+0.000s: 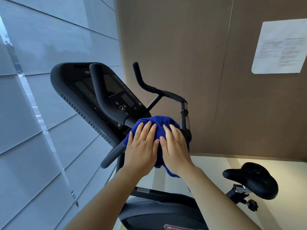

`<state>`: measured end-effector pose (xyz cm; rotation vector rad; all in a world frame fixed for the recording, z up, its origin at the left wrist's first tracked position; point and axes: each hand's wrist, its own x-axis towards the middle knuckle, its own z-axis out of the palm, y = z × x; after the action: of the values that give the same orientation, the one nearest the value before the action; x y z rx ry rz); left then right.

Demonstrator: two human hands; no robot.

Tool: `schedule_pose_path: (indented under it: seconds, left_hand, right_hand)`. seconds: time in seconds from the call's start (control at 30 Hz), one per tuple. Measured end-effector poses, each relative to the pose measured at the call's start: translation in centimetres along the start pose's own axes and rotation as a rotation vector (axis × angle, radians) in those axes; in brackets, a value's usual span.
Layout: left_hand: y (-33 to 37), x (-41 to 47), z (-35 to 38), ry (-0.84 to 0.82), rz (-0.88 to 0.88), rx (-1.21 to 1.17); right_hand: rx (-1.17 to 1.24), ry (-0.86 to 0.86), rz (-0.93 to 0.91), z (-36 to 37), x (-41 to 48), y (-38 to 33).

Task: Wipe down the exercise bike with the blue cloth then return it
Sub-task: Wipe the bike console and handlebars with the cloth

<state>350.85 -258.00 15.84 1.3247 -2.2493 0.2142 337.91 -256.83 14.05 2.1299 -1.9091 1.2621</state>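
A gym: exercise bike [149, 205], console [103, 90], posted notice [280, 47].

One head-worn wide-angle view, tilted sideways, looks forward and down along both forearms at the bike [116, 103] from close range. The console and handlebars fill the centre, the saddle [252, 180] sits lower right, and a window wall [41, 97] bends across the left. No second view shares the scene.

My left hand [141, 151] and right hand [176, 150] lie side by side on the cloth [157, 123], between the console [93, 93] at left and the saddle [254, 180] at lower right.
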Motion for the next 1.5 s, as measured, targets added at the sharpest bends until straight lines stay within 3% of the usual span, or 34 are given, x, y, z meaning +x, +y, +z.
schedule_pose_path:
  seconds: [0.2, 0.43, 0.6, 0.83, 1.0, 1.27, 1.5]
  left_hand:
    - [1.5, 1.3, 0.0, 0.119, -0.054, -0.117]
    - [4.5, 5.4, 0.0, 0.078, -0.145, 0.081]
    - [6.3, 6.6, 0.2, 0.053, -0.237, 0.206]
    - [9.5, 4.1, 1.8, 0.140, -0.325, 0.269]
    - [11.5, 2.9, 2.6, 0.124, -0.376, 0.304]
    - [10.7, 7.0, 2.2, -0.033, -0.444, 0.395]
    - [12.8, 4.8, 2.9, 0.049, -0.422, 0.456]
  right_hand:
    - [0.122, 0.044, -0.063, -0.4, 1.5, 1.0]
    - [0.354, -0.084, -0.096, -2.4, 5.0, 3.6]
    - [0.334, -0.186, -0.220, -3.5, 7.2, 5.5]
    - [0.339, -0.105, -0.446, -4.3, 6.1, 9.7]
    - [0.428, -0.235, -0.520, -4.3, 4.5, 12.4]
    - [0.608, -0.401, -0.387, -4.6, 7.8, 10.8]
    - [0.633, -0.273, -0.365, -6.2, 5.8, 11.8]
